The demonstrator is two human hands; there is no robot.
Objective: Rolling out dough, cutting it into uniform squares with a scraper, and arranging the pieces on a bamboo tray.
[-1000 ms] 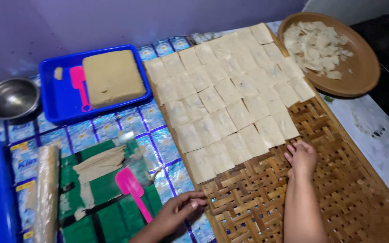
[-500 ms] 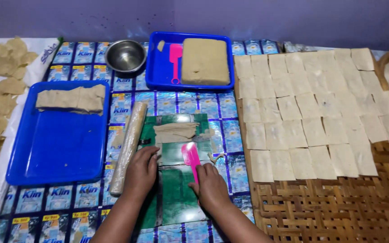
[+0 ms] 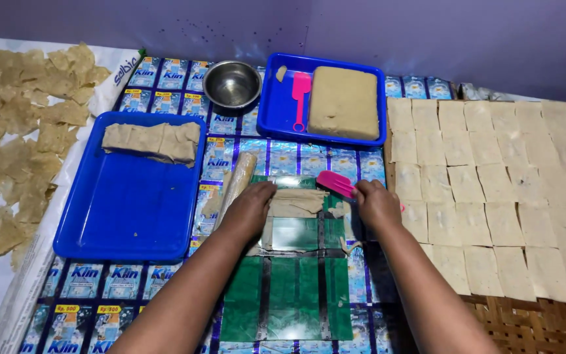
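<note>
I am pressing my left hand (image 3: pixel 251 208), fingers flat and spread, on the dough strip (image 3: pixel 298 202) on the green mat (image 3: pixel 289 288). The strip is running from 9 to 3 o'clock between both hands. My right hand (image 3: pixel 376 204) is gripping the pink scraper (image 3: pixel 335 183) at 3 o'clock.

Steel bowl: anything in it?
No, the steel bowl beside the upper blue tray shows only bare metal inside.
</note>
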